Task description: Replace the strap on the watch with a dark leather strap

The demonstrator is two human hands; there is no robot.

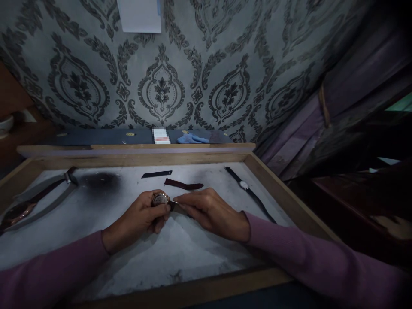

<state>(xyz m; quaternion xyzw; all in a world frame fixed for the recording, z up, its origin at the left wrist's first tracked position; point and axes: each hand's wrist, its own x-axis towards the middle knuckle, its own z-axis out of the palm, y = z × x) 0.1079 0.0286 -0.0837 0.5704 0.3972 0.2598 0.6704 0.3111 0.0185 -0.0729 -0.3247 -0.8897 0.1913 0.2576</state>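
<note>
In the head view, the left hand is gripping a round watch case between thumb and fingers above the tray's pale floor, while the right hand is pinching a thin, pointed tool at the case's edge. A dark red strap and a flat blade are lying just beyond the hands, and a slim watch is resting farther right.

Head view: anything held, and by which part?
Watch: left hand has its grip on the round case's edge. Right hand pinches something thin and shiny beside it; too small to tell what.
</note>
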